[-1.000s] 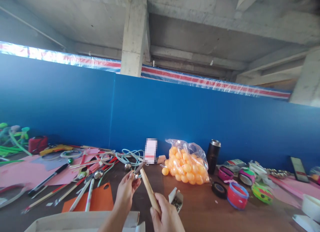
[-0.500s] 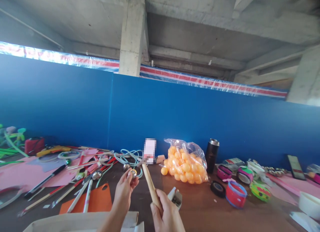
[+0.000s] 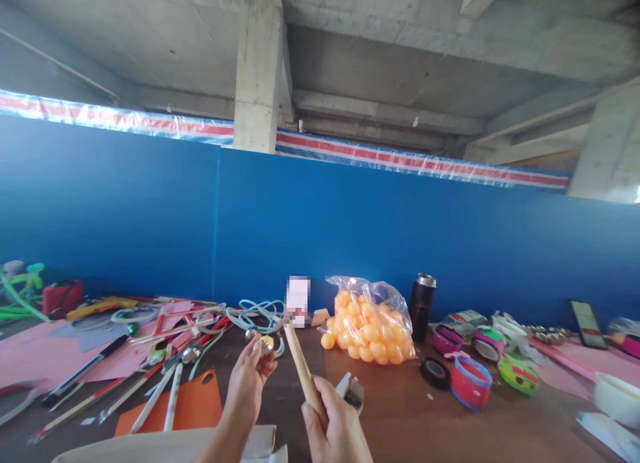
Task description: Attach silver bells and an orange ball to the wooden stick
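My left hand (image 3: 246,378) is closed, its thumb and fingers around a shiny silver ball (image 3: 267,345) with a yellowish spot beside the fingertips. To its right, my right hand (image 3: 334,416) wraps round a wooden handle (image 3: 301,366), which tilts up and away. The handle's far end meets a greyish piece by a pixelated patch, so what sits there is unclear. Another silver ball (image 3: 251,334) lies just behind my left hand. A small open box (image 3: 355,394) with tiny dark bits in it stands beside my right hand.
A clear bag of orange balls (image 3: 370,326) and a black bottle (image 3: 423,306) stand behind. Leftward lie sticks, pale tubing (image 3: 255,313) and an orange sheet (image 3: 203,403). A black tape roll (image 3: 435,374), colourful bands (image 3: 471,381) and a white bowl (image 3: 617,396) are rightward. A box edge (image 3: 165,443) is in front.
The view has shifted slightly, so the table things sit a little further left. Both hands keep nearly the same place and the same holds on the silver ball and the wooden handle.
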`<action>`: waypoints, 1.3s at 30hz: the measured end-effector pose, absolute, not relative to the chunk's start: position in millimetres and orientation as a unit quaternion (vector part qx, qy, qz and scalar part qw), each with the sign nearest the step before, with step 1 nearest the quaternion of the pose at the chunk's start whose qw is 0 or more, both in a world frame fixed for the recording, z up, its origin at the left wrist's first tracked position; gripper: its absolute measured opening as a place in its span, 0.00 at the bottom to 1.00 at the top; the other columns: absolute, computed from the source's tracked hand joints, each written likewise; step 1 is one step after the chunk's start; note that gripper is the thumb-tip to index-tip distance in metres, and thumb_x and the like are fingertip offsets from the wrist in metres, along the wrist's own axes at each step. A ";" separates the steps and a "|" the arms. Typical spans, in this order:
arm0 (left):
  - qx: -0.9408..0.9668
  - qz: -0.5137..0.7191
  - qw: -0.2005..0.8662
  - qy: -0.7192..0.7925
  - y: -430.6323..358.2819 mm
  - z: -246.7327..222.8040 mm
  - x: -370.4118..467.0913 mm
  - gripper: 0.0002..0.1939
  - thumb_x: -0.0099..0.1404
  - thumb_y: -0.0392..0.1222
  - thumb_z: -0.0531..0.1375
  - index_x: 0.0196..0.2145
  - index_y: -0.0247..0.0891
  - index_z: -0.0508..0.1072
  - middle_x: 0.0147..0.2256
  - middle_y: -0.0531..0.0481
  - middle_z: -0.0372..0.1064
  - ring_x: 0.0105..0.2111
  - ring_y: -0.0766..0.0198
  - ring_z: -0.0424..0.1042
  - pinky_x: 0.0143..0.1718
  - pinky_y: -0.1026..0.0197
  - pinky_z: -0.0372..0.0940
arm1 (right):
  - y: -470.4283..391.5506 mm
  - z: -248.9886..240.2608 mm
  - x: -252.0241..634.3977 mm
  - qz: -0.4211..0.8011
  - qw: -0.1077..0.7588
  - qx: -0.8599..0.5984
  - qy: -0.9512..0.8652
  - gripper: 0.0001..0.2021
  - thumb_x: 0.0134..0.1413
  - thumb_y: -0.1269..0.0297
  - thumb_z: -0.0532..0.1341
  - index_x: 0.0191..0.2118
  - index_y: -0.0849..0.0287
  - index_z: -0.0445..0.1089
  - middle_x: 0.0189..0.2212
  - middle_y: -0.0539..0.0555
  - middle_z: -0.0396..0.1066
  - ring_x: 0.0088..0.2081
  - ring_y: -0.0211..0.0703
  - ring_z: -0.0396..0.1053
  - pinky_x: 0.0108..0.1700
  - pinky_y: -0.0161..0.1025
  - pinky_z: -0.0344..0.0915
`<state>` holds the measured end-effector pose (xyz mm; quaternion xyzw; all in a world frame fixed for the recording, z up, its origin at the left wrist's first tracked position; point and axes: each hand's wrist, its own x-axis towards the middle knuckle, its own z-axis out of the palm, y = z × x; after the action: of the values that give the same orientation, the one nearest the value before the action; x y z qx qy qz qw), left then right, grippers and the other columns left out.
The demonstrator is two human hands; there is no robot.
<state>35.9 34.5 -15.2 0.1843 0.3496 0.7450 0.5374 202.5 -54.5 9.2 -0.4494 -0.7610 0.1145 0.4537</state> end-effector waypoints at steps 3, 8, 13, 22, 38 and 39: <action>0.174 0.746 0.540 0.349 36.7 -16.1 34.9 0.06 0.59 0.35 0.56 0.36 0.36 0.69 0.28 0.48 0.70 0.25 0.66 0.72 0.25 0.65 0.64 | -54.1 9.1 201.8 0.114 0.451 -0.443 -0.766 0.16 0.52 0.69 0.52 0.48 0.61 0.63 0.38 0.59 0.72 0.37 0.45 0.71 0.38 0.33 0.67; 0.172 0.750 0.548 0.327 36.1 -16.5 33.9 0.05 0.56 0.37 0.59 0.32 0.35 0.68 0.25 0.50 0.69 0.23 0.68 0.70 0.24 0.66 0.63 | -51.4 1.8 203.0 0.102 0.391 -0.459 -0.791 0.19 0.49 0.73 0.53 0.50 0.62 0.61 0.39 0.59 0.72 0.38 0.46 0.71 0.38 0.34 0.67; 0.164 0.754 0.544 0.330 35.5 -15.9 33.6 0.06 0.54 0.38 0.60 0.31 0.34 0.69 0.23 0.52 0.67 0.21 0.70 0.67 0.23 0.67 0.61 | -51.9 2.5 204.0 0.100 0.379 -0.463 -0.795 0.19 0.50 0.73 0.52 0.50 0.62 0.61 0.38 0.58 0.72 0.38 0.45 0.71 0.38 0.33 0.66; 0.168 0.754 0.531 0.348 34.0 -15.0 34.3 0.08 0.54 0.39 0.61 0.33 0.34 0.70 0.24 0.51 0.68 0.22 0.70 0.67 0.25 0.67 0.61 | -53.9 4.5 202.3 0.107 0.369 -0.472 -0.794 0.19 0.49 0.74 0.52 0.50 0.62 0.61 0.38 0.58 0.72 0.38 0.46 0.71 0.37 0.34 0.66; 0.207 0.749 0.484 0.402 37.6 -20.6 32.8 0.25 0.45 0.49 0.66 0.40 0.36 0.72 0.26 0.51 0.68 0.22 0.71 0.66 0.26 0.65 0.61 | -55.4 7.1 200.4 0.121 0.344 -0.488 -0.793 0.20 0.48 0.75 0.52 0.50 0.61 0.61 0.39 0.58 0.72 0.38 0.46 0.71 0.39 0.34 0.65; 0.212 0.747 0.476 0.412 37.6 -20.7 32.9 0.25 0.45 0.50 0.65 0.41 0.36 0.72 0.27 0.51 0.68 0.22 0.71 0.66 0.26 0.64 0.61 | -55.2 6.7 200.5 0.120 0.351 -0.488 -0.790 0.20 0.48 0.75 0.52 0.50 0.61 0.61 0.39 0.58 0.72 0.39 0.45 0.71 0.39 0.33 0.65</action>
<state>32.9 37.6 -20.7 0.2123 0.4122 0.7471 0.4762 200.5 -55.2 6.7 -0.4876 -0.7904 0.1196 0.3510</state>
